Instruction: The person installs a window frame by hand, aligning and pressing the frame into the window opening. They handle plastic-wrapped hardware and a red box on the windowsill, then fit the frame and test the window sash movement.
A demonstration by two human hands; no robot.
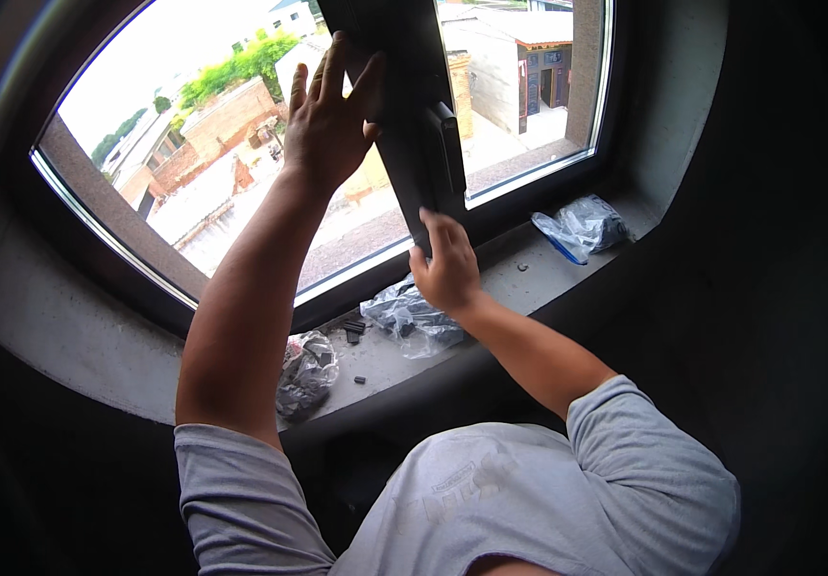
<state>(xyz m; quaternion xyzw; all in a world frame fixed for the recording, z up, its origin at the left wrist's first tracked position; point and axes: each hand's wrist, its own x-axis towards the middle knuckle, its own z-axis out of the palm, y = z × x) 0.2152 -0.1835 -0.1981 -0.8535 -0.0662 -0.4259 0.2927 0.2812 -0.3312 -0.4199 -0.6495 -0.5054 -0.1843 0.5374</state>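
A dark upright window bar (390, 115) stands between two panes of glass. My left hand (325, 130) lies high against it, fingers stretched and spread, with the tips on the bar and beside the left pane. Lower down, my right hand (449, 266) is at the foot of the bar, its fingers bent and pressed together on the dark frame. Whether a small piece is under those fingers is hidden. A dark window handle (449, 149) sits on the bar above my right hand.
On the grey sill (505, 283) lie a clear plastic bag (414, 317) below my right hand, another bag (306, 372) with dark pieces by my left forearm, and a blue-edged bag (582, 228) at right. Small black pieces (353, 329) lie loose between. Outside are buildings and trees.
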